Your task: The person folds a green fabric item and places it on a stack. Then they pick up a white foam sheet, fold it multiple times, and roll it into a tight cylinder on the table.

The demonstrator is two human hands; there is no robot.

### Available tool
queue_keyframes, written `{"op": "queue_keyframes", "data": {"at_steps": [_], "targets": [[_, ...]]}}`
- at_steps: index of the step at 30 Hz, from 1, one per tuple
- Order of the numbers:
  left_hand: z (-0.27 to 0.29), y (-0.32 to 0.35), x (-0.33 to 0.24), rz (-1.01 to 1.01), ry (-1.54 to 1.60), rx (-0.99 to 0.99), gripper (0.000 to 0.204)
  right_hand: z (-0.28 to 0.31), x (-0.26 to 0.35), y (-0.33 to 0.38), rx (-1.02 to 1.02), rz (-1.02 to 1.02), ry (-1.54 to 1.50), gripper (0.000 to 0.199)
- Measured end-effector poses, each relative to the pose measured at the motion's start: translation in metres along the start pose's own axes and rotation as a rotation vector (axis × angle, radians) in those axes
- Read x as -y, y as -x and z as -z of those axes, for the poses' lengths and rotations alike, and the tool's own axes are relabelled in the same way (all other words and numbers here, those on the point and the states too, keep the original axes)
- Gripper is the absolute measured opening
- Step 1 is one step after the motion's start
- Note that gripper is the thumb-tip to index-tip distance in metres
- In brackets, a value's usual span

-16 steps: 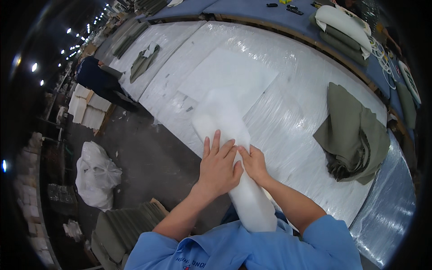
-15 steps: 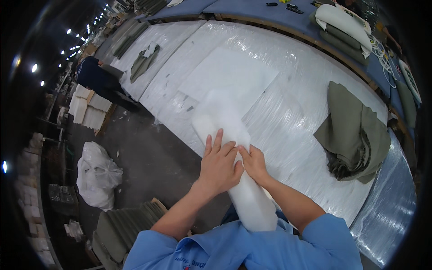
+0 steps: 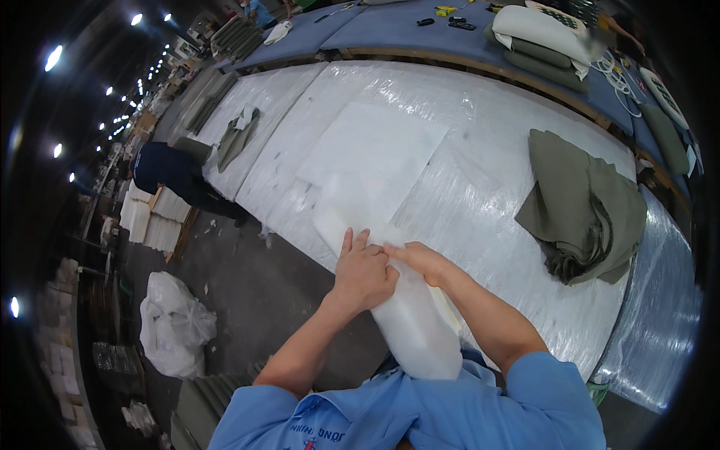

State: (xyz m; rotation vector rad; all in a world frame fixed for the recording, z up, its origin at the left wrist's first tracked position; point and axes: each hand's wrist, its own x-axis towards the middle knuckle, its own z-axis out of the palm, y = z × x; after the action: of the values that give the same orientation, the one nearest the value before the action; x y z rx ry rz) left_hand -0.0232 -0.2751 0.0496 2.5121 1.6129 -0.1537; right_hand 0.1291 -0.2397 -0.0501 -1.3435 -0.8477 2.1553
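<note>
A long, soft white piece of wadding (image 3: 416, 330) runs from my chest onto the plastic-covered table, its far end spread on the surface. My left hand (image 3: 364, 276) bears on its middle, two fingers reaching forward and the others bent into the material. Close beside it, my right hand (image 3: 421, 262) pinches the wadding's upper fold, fingertips nearly meeting the left ones. A thin yellowish edge shows along the wadding below my right wrist. Under the far end lies a flat white sheet (image 3: 382, 150).
Crumpled grey-green fabric (image 3: 585, 210) lies on the table (image 3: 495, 225) at right. Behind runs a blue-topped bench (image 3: 420, 34) with rolls and small tools. A dark-clothed person (image 3: 180, 176) bends at the left. A white plastic bag (image 3: 174, 322) and folded fabric (image 3: 202, 409) are at lower left.
My right hand has turned flatter and more sideways over the wadding's fold. My left fingers have bent more. The view has shifted a little.
</note>
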Motion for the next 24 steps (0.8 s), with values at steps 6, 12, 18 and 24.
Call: {"op": "queue_keyframes", "data": {"at_steps": [6,12,18,24], "targets": [[-0.008,-0.001,0.003,-0.061,0.052,-0.14,0.058,-0.009,0.002,0.022,-0.049,0.054,-0.081,0.078],[-0.008,0.002,0.004,-0.02,0.068,-0.132,0.07,-0.028,0.005,0.027,-0.178,0.277,0.337,0.048],[0.002,0.002,0.003,-0.078,0.052,-0.124,0.071,0.022,-0.126,-0.068,-0.574,0.442,0.711,0.047],[-0.003,0.006,0.014,-0.041,0.063,-0.108,0.069,0.053,-0.093,-0.025,-0.332,0.069,0.164,0.059]]}}
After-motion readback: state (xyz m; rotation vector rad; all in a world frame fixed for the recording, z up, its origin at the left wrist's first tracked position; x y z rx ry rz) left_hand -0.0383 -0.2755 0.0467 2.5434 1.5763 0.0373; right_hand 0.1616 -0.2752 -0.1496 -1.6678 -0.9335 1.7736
